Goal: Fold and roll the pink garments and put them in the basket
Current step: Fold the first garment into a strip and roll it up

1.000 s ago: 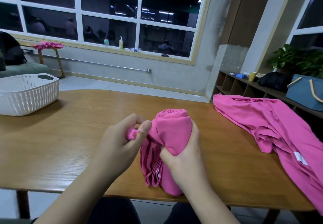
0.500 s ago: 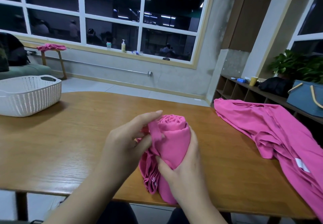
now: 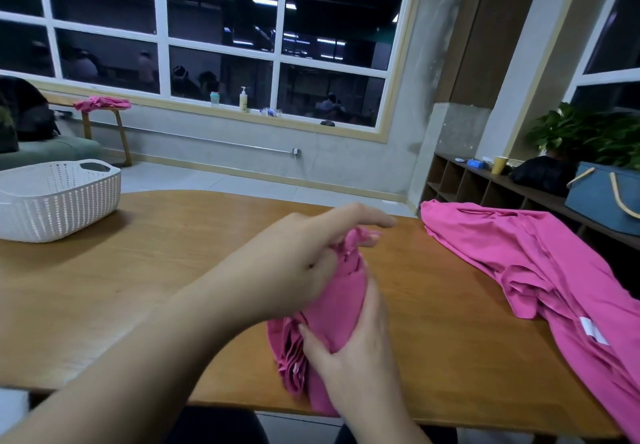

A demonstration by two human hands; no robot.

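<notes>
Gripping a rolled pink garment at the near edge of the wooden table.

An unfolded pink garment sprawls across the table's right end, and the white basket sits well apart at far left. The right hand wraps the roll's lower half; the left hand seems to pinch loose fabric at its top, though blur hides the fingertips.

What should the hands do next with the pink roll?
Probably finish tucking the loose end in. The left hand is working at the top of the rolled pink garment while the right hand grips its lower part. The white perforated plastic basket stands far to the left, so carrying comes later.
</notes>
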